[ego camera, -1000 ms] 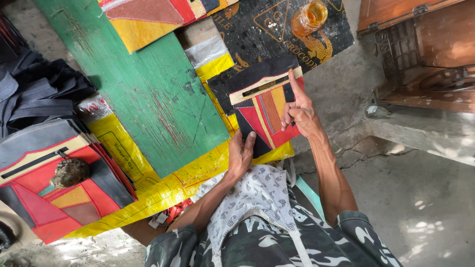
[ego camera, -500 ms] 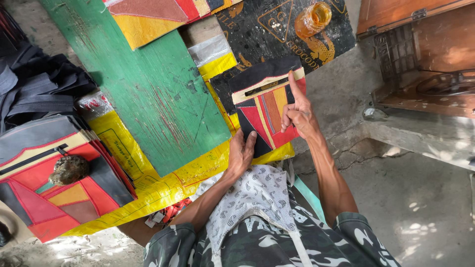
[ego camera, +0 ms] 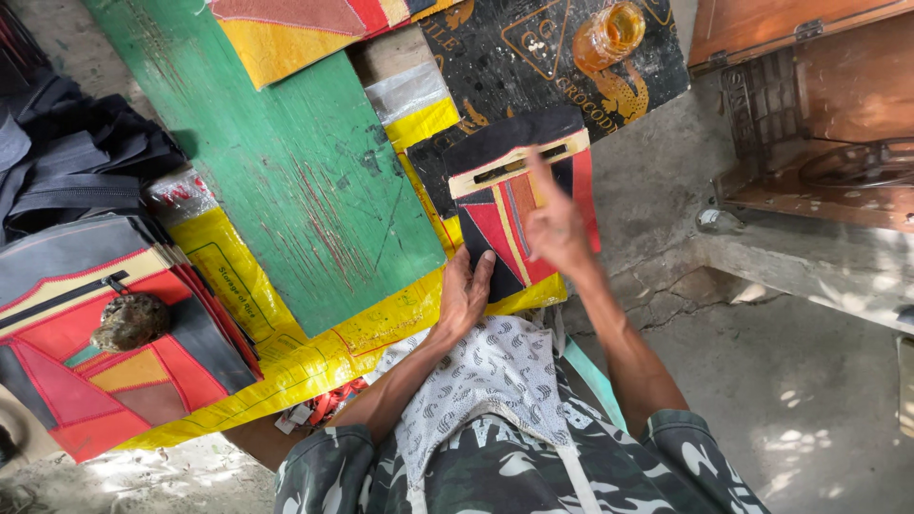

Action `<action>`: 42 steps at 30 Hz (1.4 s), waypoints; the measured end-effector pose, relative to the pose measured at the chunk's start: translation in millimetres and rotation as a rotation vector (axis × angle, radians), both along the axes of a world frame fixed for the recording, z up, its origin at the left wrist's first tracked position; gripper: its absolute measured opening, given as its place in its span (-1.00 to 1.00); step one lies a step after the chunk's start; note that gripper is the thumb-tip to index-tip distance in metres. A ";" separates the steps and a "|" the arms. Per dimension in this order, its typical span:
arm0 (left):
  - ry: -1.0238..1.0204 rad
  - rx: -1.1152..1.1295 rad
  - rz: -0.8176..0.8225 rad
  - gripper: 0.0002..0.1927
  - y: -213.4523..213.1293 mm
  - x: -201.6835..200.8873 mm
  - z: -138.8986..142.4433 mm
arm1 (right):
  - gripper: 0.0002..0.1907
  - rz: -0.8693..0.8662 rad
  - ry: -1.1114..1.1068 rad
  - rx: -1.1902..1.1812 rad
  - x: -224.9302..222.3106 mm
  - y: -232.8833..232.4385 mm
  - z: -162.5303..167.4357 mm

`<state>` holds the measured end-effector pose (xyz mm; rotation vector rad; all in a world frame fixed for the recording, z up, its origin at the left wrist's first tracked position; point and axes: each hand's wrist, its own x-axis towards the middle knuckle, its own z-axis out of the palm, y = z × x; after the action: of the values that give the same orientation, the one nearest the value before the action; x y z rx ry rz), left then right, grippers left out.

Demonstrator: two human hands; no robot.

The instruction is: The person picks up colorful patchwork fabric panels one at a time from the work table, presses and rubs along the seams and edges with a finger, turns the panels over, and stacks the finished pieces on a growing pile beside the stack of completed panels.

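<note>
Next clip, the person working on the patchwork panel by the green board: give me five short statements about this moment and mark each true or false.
1. The left hand lies flat on the lower edge of the patchwork panel. True.
2. The right hand grips the amber jar. False: the jar stands apart on the black sheet, and the right hand is over the panel, one finger extended.
3. A rock sits on the stack of panels at the left. True.
4. The green board lies on top of the panel under the hands. False: it lies beside it, on the yellow sheet.
5. A patterned cloth lies over the person's lap. True.
</note>
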<state>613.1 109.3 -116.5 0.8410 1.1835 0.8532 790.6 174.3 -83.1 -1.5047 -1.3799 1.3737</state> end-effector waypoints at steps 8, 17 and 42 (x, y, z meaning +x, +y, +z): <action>-0.030 -0.006 0.022 -0.66 -3.6 -0.4 1.1 | 0.03 -0.223 0.013 -0.211 2.2 5.7 30.3; 0.048 -0.003 0.002 -0.67 -2.7 -5.1 -7.2 | 0.05 0.287 -0.757 0.055 -56.6 -4.9 13.8; 0.105 -0.004 -0.006 -0.72 -2.5 -10.3 -9.2 | 0.09 0.415 -0.756 0.221 -54.9 -7.8 15.4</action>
<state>602.8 106.8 -125.7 0.8953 1.2734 0.8092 735.6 166.5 -67.7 -1.7232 -2.3283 0.8299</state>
